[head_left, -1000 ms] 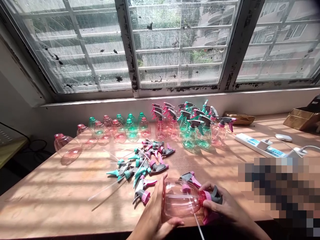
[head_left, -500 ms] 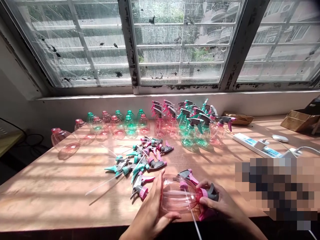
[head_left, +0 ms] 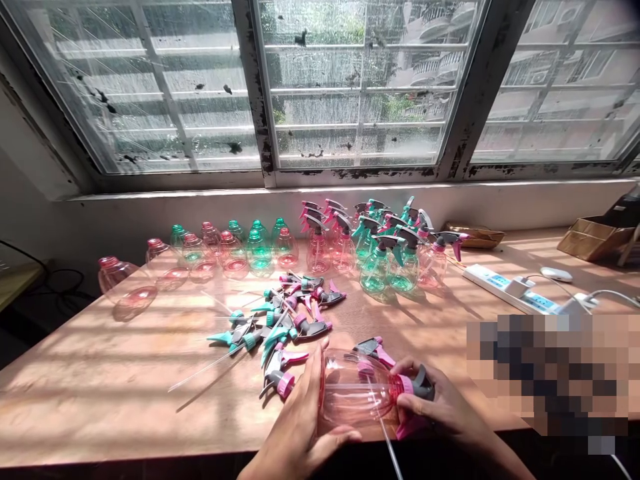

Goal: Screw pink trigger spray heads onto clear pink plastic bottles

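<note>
Right hand (head_left: 443,403) fingers closed round a grey-and-pink plastic trigger sprayer (head_left: 421,385) at the neck of a rounded, translucent pink plastic bottle (head_left: 345,403); thread engagement is hard to judge behind the fingers. Left hand (head_left: 303,417) cups the base, bottle sideways above the front of the brown wooden table (head_left: 115,400). Beyond: loose teal, pink and grey sprayers (head_left: 313,329).

Open table (head_left: 90,417) is extending left of the spray heads (head_left: 274,319), their thin tubes (head_left: 204,371) reaching into it. Bare bottles (head_left: 235,260) are fencing the back left, fitted bottles (head_left: 375,272) the back centre. A gap is lying between fitted bottles and right hand (head_left: 445,400), the power strip (head_left: 493,281) bounding it at right. A loose head (head_left: 369,347) is obstructing the space just beyond the held bottle (head_left: 345,403).
</note>
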The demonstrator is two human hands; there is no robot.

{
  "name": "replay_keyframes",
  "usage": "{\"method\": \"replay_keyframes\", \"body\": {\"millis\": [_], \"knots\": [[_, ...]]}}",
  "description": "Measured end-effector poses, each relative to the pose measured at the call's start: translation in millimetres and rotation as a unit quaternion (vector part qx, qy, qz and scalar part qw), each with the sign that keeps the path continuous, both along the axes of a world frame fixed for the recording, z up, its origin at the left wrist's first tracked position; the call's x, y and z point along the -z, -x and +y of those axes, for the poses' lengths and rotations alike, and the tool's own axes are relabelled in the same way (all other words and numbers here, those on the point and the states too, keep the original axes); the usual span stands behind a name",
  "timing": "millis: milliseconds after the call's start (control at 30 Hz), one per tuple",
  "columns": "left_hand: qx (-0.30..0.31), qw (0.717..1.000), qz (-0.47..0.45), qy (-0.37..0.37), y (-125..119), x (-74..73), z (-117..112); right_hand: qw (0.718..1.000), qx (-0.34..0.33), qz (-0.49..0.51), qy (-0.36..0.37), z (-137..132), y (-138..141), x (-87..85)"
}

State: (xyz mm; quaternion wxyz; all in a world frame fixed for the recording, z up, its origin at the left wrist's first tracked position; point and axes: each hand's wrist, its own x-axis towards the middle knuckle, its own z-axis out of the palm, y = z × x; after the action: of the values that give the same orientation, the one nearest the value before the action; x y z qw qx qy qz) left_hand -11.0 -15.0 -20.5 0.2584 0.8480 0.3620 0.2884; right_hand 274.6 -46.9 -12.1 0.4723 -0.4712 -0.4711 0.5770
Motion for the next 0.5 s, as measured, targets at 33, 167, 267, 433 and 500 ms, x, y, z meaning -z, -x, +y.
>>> {"method": "replay_keyframes", "body": {"millis": [33, 167, 267, 433, 500], "knots": [[0.003, 1.000, 0.009, -0.002, -0.2, -1.0, 0.3, 1.000, -0.002, 0.000, 0.000, 0.2, -0.4, 0.6], [0.006, 1.000, 0.011, -0.013, -3.1, -3.7, 3.0, 1.000, 0.005, -0.004, -0.003, 1.5, -2.4, 0.9], [0.000, 1.000, -0.003, -0.022, -5.4, -3.9, 3.5, 1.000, 0.023, -0.012, -0.009, 1.9, -2.7, 0.6], [0.004, 1.000, -0.007, 0.004, -3.0, -3.5, 0.8, 1.000, 0.014, 0.002, -0.004, 0.8, -0.5, 2.3], [-0.002, 1.000, 0.002, 0.002, -1.5, -3.1, 0.8, 1.000, 0.008, 0.004, -0.008, 0.8, -0.3, 2.4]]}}
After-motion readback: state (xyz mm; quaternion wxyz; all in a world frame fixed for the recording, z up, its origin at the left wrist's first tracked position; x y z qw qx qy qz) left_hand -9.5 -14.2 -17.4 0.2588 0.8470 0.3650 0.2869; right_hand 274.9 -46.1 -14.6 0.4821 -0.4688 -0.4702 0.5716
